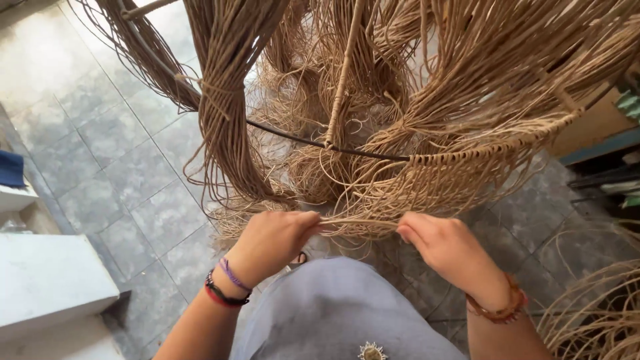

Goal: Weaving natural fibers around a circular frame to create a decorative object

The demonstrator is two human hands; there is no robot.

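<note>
— What are your hands doing?
— Your left hand (273, 238) is clenched around a thin bundle of tan strands (360, 223); your right hand (448, 248) pinches the other end, the strands pulled level between them.

— And around them?
— Just above your hands hangs the half-woven rattan frame (467, 157), with a dark metal rod (293, 137) and loose fibre hanks (230, 120) crowding close. Grey floor tiles (120, 153) lie beyond your left hand.

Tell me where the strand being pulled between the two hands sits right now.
In the head view, the tan strand runs level at lower centre, stretched between the left hand and the right hand, just beneath the woven frame edge.
</note>
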